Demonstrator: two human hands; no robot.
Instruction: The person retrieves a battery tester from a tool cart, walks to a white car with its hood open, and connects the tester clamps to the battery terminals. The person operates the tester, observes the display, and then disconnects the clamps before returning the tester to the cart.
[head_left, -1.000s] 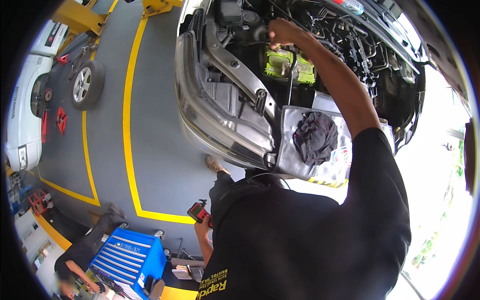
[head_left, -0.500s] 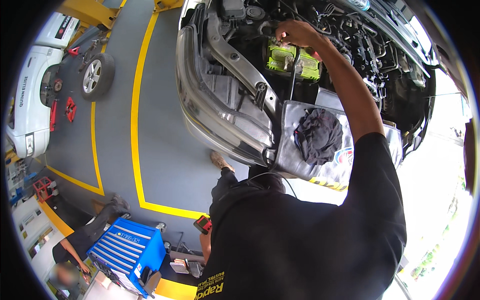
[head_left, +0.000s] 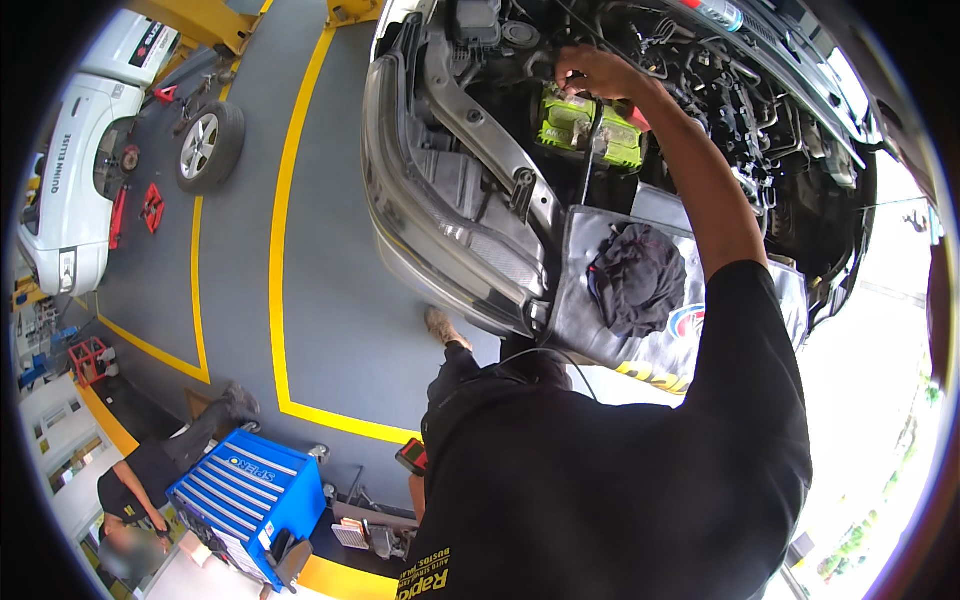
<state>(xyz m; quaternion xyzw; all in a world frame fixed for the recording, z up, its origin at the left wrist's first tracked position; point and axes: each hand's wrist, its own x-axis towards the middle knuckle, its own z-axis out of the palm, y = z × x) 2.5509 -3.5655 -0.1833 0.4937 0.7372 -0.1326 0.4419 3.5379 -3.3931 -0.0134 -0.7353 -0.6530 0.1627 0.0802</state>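
In the engine bay, my right hand point(head_left: 592, 72) reaches over the near end of a lime-green car battery point(head_left: 590, 132). Its fingers are curled closed near a battery post, and what they grip is hidden. A red piece point(head_left: 637, 118) shows under the right wrist. A dark hold-down bar point(head_left: 593, 140) crosses the battery. Low beside my body, my left hand point(head_left: 417, 488) is mostly covered by my black shirt. It holds a red-and-black handheld tester point(head_left: 412, 456), only part of which shows.
A grey fender cover point(head_left: 580, 300) lies over the car's front edge, with a crumpled black cloth point(head_left: 638, 280) on it. The headlight point(head_left: 400, 200) is to the left. A blue tool chest point(head_left: 250, 505), a loose wheel point(head_left: 211, 147) and another person point(head_left: 140, 490) are farther left.
The view has shifted slightly. My left hand and the tester are now more hidden by my body. My right hand stays at the battery, its fingers curled.
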